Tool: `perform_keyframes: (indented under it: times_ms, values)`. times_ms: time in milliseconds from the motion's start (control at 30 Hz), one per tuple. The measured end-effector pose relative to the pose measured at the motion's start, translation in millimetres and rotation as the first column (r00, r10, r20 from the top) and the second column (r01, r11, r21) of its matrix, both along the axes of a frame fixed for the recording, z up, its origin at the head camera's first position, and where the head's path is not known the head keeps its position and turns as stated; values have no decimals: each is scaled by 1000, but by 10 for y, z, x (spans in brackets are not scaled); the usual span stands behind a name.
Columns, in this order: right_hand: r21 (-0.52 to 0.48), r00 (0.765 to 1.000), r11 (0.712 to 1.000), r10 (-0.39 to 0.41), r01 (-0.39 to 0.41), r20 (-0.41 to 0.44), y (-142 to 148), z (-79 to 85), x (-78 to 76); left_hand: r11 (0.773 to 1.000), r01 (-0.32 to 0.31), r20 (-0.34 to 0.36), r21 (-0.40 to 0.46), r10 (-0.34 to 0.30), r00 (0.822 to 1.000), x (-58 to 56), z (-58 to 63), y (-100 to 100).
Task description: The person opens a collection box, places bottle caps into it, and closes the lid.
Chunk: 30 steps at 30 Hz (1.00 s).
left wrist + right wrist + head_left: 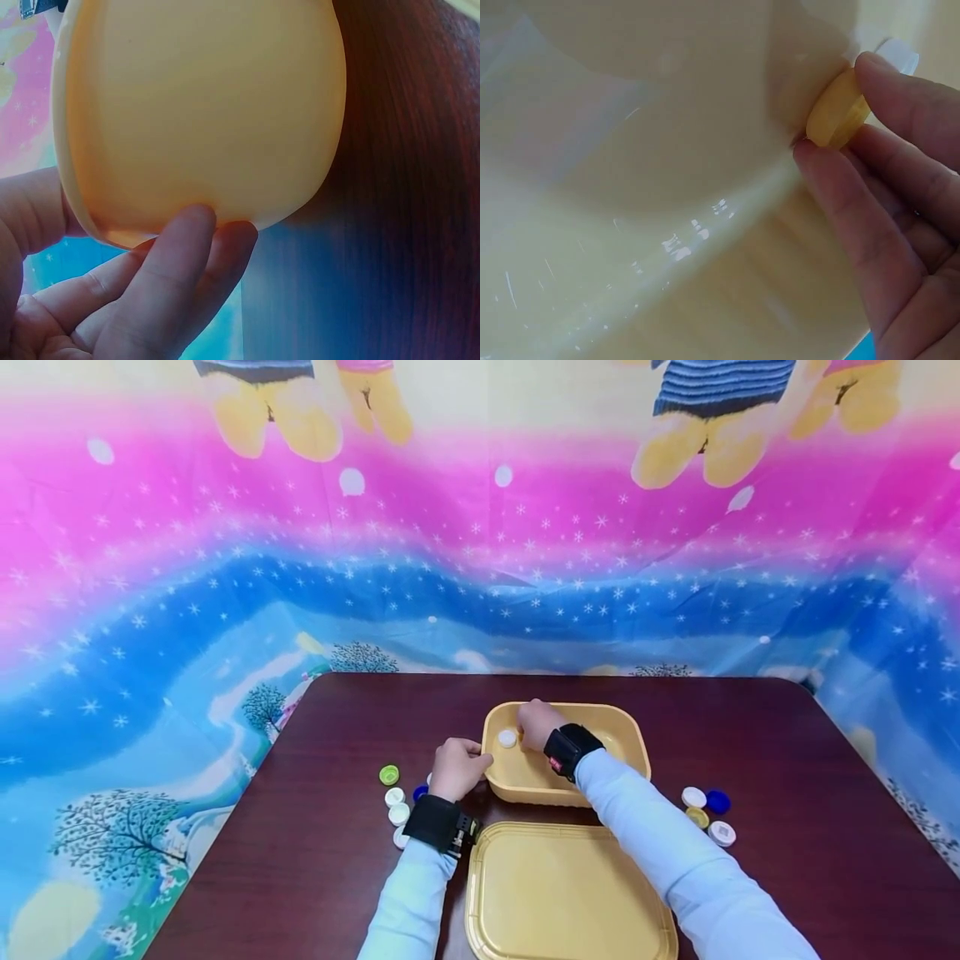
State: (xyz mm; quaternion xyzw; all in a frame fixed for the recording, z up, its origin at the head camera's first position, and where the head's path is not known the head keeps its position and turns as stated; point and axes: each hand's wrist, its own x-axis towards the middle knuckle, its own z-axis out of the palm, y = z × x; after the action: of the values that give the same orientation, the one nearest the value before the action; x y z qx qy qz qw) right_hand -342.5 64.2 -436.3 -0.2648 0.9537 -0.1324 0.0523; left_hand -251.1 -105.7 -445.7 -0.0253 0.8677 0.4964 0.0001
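Observation:
A yellow plastic box (536, 795) stands on the table, and my left hand (457, 768) grips its left end with thumb and fingers at the rim. In the left wrist view, those fingertips (191, 221) lie against the box wall. Inside the box, my right hand (540, 724) pinches a yellow bottle cap (834, 112) between thumb and fingers, close over the floor of the box. A white bottle cap (507, 739) lies in the box just left of the right hand. In the right wrist view this white cap (900, 55) shows partly behind the thumb.
A flat yellow lid (570, 893) lies in front of the box, under the right forearm. Left of the left hand are several caps, among them a green cap (388, 774). To the right sits another group, including a blue cap (717, 801). A printed cloth hangs behind the table.

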Motion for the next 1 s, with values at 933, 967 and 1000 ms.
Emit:
perform_keyframes:
  times_ms: [933, 967, 1000]
  values:
    - [36, 999, 998, -48, 48, -23, -37, -3, 115, 1000, 10, -18, 12, -10, 1000, 49, -2, 8]
    - [35, 999, 998, -48, 49, -19, -35, 2, 118, 1000, 10, -20, 8, -10, 1000, 50, 0, 10]
    - [37, 999, 998, -49, 50, -15, -31, 7, 119, 1000, 10, -22, 8, -10, 1000, 48, 0, 10]
